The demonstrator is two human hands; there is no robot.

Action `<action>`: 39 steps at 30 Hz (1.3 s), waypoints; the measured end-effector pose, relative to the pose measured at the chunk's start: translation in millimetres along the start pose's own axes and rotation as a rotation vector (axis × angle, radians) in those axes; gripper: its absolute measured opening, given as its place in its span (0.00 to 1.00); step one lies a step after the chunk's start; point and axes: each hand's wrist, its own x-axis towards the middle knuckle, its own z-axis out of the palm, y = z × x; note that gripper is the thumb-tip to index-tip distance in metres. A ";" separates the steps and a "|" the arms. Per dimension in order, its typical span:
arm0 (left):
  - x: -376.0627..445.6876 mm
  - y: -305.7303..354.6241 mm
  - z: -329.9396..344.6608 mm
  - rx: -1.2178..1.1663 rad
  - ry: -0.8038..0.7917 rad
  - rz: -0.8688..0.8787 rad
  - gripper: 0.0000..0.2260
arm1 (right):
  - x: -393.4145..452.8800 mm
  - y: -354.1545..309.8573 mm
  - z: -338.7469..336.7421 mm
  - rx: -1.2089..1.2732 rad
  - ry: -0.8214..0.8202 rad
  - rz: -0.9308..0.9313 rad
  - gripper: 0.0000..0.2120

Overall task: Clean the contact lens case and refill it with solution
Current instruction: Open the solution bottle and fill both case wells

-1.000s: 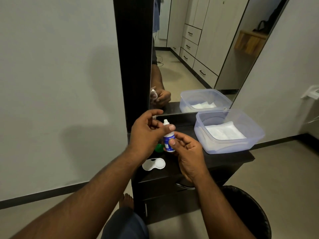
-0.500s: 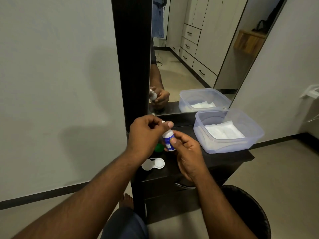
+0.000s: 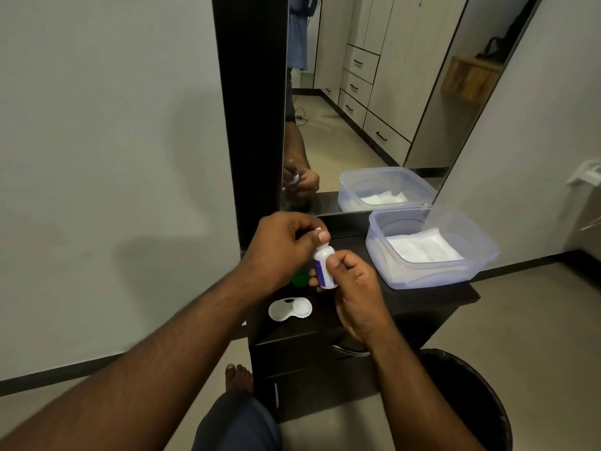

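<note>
**Both hands on the solution bottle above the dresser top**

Head view: The right hand [image 3: 356, 288] grips a small white solution bottle [image 3: 323, 266] with a blue label, thumb on its near side and fingers wrapped behind it, holding it in the air above the middle of the dark dresser top [image 3: 406, 304]. The bottle leans slightly, its top towards the left hand. The left hand [image 3: 279, 247] comes in from above and pinches the bottle's cap [image 3: 320, 230] between curled thumb and fingertips; whether the cap is still seated on the neck cannot be told.

Below the hands, the white contact lens case [image 3: 290, 308] lies open and flat near the front left corner of the dresser top, both wells facing up, touched by neither hand. A green lid [image 3: 300, 278] lies just behind it, partly hidden by the left wrist.

At the right edge of the dresser top sits a clear plastic container [image 3: 481, 255] with folded white tissue [image 3: 422, 250] inside. A mirror [image 3: 374, 109] in a dark frame stands along the back edge and reflects the hands, the container and a wall of drawers. A black bin [image 3: 471, 402] stands on the floor to the right of the dresser, and a bare foot [image 3: 239, 375] shows beside its left front.
</note>
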 end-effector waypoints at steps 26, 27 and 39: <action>-1.1 -59.4 -25.7 0.517 -0.450 -0.091 0.16 | 18.3 -11.8 -3.6 -0.523 0.279 -0.016 0.21; 0.8 -61.5 -25.5 0.530 -0.485 -0.078 0.17 | 18.6 -9.4 -4.7 -0.579 0.285 -0.007 0.22; 20.6 -64.6 -27.3 0.756 -0.715 0.145 0.21 | -11.5 -10.2 -0.6 -0.613 0.293 -0.163 0.14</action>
